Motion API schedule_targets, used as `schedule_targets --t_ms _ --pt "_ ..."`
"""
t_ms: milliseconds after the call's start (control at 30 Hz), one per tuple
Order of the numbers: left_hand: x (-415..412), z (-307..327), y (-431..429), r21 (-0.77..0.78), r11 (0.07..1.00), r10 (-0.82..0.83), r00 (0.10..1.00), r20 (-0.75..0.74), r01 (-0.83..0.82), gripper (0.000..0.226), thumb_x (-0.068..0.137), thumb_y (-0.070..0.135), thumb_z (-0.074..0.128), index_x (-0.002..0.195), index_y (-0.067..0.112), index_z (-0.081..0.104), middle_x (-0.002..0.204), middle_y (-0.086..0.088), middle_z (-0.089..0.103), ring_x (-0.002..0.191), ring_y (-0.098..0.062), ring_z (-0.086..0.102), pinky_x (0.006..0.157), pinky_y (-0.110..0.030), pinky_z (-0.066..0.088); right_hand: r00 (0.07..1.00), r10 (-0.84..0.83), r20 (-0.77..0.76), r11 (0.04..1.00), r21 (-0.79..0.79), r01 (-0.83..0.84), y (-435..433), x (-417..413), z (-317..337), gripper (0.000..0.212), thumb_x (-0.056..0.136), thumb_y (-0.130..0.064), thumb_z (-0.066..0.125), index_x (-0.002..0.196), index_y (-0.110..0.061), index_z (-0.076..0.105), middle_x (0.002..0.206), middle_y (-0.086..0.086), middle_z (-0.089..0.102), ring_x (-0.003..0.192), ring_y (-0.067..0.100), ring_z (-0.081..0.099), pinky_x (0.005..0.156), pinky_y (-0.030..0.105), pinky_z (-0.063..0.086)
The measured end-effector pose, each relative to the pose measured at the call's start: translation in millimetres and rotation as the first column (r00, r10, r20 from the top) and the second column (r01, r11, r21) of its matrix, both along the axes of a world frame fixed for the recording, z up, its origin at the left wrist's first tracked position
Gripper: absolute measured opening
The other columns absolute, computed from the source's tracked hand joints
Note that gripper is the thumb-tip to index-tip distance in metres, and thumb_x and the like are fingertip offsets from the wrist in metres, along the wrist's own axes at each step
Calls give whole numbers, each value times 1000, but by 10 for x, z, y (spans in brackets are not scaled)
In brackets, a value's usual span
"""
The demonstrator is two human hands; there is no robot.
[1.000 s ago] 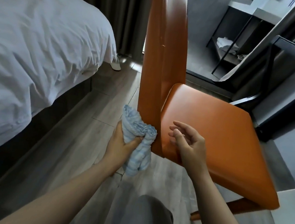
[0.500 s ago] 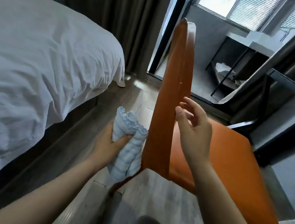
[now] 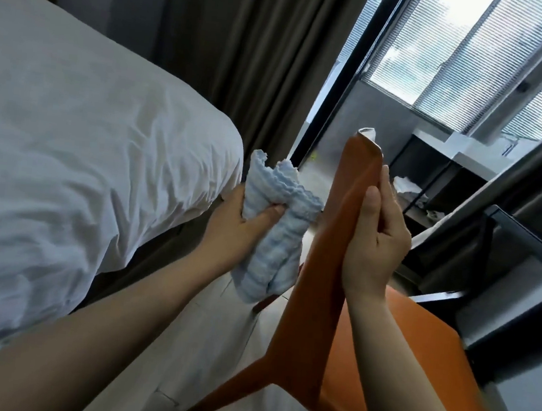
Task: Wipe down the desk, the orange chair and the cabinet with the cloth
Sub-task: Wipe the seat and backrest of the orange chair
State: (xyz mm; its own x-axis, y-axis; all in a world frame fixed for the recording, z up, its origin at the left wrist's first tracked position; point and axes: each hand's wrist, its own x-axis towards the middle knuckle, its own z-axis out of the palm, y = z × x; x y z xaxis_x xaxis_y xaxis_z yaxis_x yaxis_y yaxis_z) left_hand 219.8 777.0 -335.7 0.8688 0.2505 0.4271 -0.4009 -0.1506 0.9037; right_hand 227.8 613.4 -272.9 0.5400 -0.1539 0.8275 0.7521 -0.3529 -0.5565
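– Orange chair [image 3: 318,291] fills the middle of my feed. I see it edge-on from behind its back, with the seat off to the right.

– What is the right hand doing?

– I have the right hand [image 3: 374,244] on the chair's back, just under the top corner. The thumb lies flat along the near face, the forefinger runs straight up the far edge, and the other fingers curl in behind. It is gripping the back, not merely resting on it.

– And the other one?

– I have the left hand [image 3: 238,222] clenched round the cloth [image 3: 275,248], which is pale blue, striped and bunched up. The thumb presses across its middle. Folds stick up above the fist and a tail hangs below it.

– Where is the cloth, relative to the chair?

– It is just left of the back, about level with the right hand and held off the floor [image 3: 218,348]. Its right edge comes up to the orange, but I cannot tell whether they touch.

– Give me counts.

– Two hands, one cloth, one chair. One bed [image 3: 87,156] with a white sheet is on the near left. One brown curtain [image 3: 243,55] hangs at the far side, and a window [image 3: 472,59] with blinds is at the far right. A dark shelf [image 3: 429,173] stands below the window with something white on it, too small for me to make out.
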Motion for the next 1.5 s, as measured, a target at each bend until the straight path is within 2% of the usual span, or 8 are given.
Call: schedule_targets --t_ms 233,333,633,767,933,1133,1433,1500 --pt "294 494 -124 -92 995 -23 999 38 26 37 84 50 65 110 25 57 97 11 67 84 4 63 74 -14 51 1000 20 19 998 53 -21 -15 62 -74 35 101 -17 48 135 -8 52 138 -1 55 130 9 50 108 34 43" --pt "372 671 -241 -103 994 -34 997 72 42 40 82 52 67 111 26 57 99 11 67 87 2 64 80 -24 54 999 38 15 997 59 -39 -25 89 -98 38 102 -19 47 136 -5 52 139 3 55 131 15 51 108 44 42" --pt "313 730 -438 -73 986 -141 983 116 150 39 84 54 62 115 32 54 101 16 66 92 3 63 85 -27 53 994 106 6 992 71 -106 -32 114 -97 40 102 -18 46 136 2 50 136 11 58 129 16 53 106 38 45" --pt "356 681 -488 -81 984 -152 984 95 160 48 77 59 63 115 30 54 105 12 66 95 -3 64 88 -36 54 995 104 13 992 65 -104 -20 112 -96 39 101 -15 45 136 3 49 133 6 60 121 7 57 97 24 46" --pt "365 582 -505 -112 975 -183 981 70 191 50 78 59 63 117 29 55 104 13 67 93 0 64 83 -27 52 996 87 28 994 62 -88 9 91 -83 40 101 -13 44 135 6 48 136 0 55 123 1 55 97 17 44" --pt "443 19 -629 -145 971 -210 967 -142 190 40 72 66 58 99 36 58 86 17 68 84 -2 65 77 -27 53 1000 11 26 999 44 -13 5 87 -89 37 102 -14 44 136 0 51 132 -13 54 125 1 52 101 20 44" --pt "395 -811 -844 -173 962 -263 880 -396 210 62 71 75 53 106 25 60 99 6 70 92 -11 66 88 -37 53 999 -44 13 998 35 43 20 62 -103 37 102 -22 44 137 -11 50 135 7 59 124 25 56 103 42 46" --pt "384 -954 -887 -188 962 -267 840 -473 200 34 85 54 59 98 23 57 98 4 66 93 -13 62 87 -31 50 998 -57 5 998 26 57 16 63 -113 38 102 -30 44 137 -17 50 129 12 62 117 30 59 101 51 46"
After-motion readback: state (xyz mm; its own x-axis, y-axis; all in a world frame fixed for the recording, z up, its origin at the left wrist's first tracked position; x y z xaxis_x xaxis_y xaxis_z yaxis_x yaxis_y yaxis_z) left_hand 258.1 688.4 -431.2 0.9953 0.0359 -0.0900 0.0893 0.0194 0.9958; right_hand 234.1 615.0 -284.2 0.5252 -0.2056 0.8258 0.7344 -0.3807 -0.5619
